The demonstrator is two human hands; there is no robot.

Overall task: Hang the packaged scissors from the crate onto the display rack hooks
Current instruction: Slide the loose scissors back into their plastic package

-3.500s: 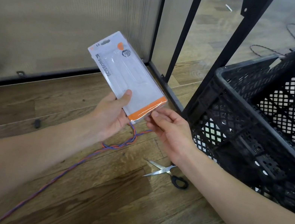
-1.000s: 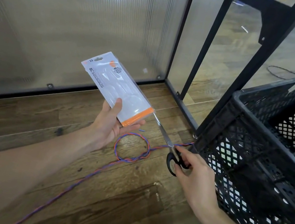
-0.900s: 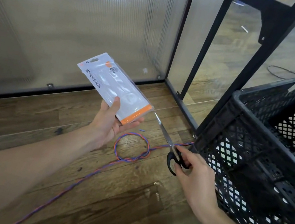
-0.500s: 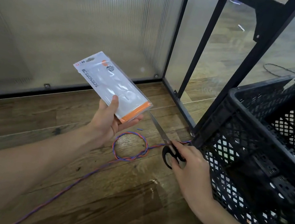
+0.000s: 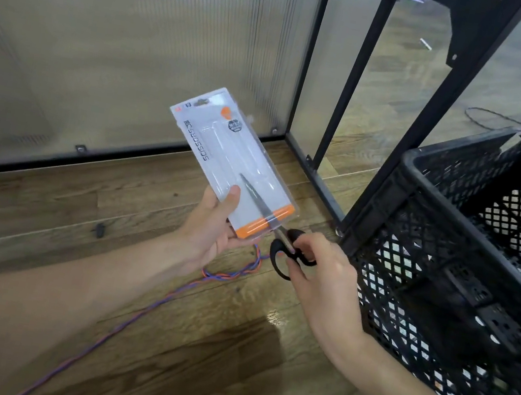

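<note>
Black crate (image 5: 469,269) walls off the right side; its near-left corner sits just beside the right hand (image 5: 325,278). Ribbed panel (image 5: 121,51) closes the far side, with black frame posts (image 5: 354,74) at far centre. Open wood floor (image 5: 24,208) lies left and near. A twisted cord (image 5: 141,312) runs across the floor under both forearms, near the left hand (image 5: 211,230).

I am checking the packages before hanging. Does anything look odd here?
Yes. The scissors are only partly inside the package: blades in through the orange bottom end, black handles outside in the right hand. The left hand holds the package.
</note>
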